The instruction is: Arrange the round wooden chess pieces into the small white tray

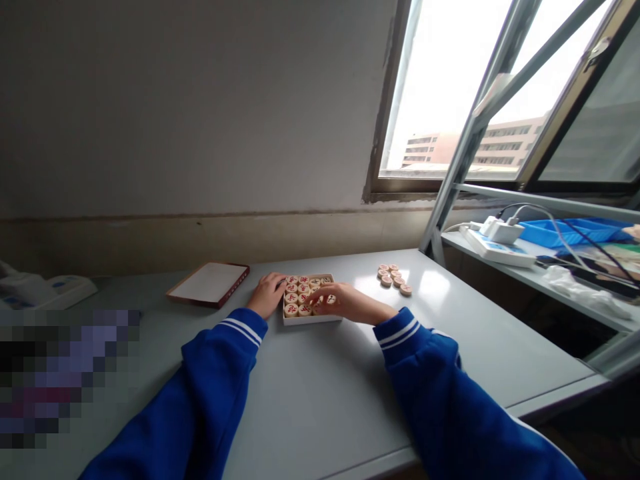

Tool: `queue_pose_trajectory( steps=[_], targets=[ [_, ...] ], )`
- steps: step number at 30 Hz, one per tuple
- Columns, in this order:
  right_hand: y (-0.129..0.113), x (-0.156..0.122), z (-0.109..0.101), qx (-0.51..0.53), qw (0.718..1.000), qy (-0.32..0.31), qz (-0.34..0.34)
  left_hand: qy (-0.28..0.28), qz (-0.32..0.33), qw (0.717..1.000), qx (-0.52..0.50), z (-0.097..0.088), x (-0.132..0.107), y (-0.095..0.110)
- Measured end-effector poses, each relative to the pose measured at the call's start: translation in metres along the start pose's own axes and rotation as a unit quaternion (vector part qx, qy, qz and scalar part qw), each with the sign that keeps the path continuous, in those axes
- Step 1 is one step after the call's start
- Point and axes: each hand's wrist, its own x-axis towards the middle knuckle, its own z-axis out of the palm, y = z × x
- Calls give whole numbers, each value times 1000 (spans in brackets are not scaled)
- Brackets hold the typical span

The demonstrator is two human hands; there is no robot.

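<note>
An open white cardboard box [313,320] lies on the grey table with rows of round wooden Chinese chess pieces [291,299] inside, many marked in red. My left hand [267,295] holds the box at its left edge, fingers curled against the side. Over the right half of the box reaches my right hand [343,301], its thumb and fingers bent down on a piece among the rows; the hand covers several pieces there. To the right, several loose Chinese chess pieces [394,275] lie in a small group on the table.
Left of the box lies a lid [209,283] with red sides, its white inside facing up. A metal frame [445,180] rises at the table's back right. A shelf beyond bears a power strip [495,247], cables and a blue tray [570,232]. Another white strip [60,293] sits far left.
</note>
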Motion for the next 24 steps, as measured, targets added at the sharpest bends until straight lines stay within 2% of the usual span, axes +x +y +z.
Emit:
queue_pose_trajectory(
  steps=[6,9,14,18,20,24],
  targets=[
    [-1,-6,-8,81,996,-37,24,4,16,1000,-2,2,1,-4],
    [2,-8,-11,85,995,-44,19,6,20,1000,-4,3,2,-6],
    [-1,-3,-4,50,999,5,14,4,17,1000,-5,2,1,-5],
    [3,-6,-15,-24,998,59,24,1,11,1000,-2,2,1,-3],
    [13,-13,-28,-60,994,69,54,1,11,1000,-1,2,1,-3],
    [44,-35,-48,-168,967,67,178,7,15,1000,-1,3,1,-4]
  ],
)
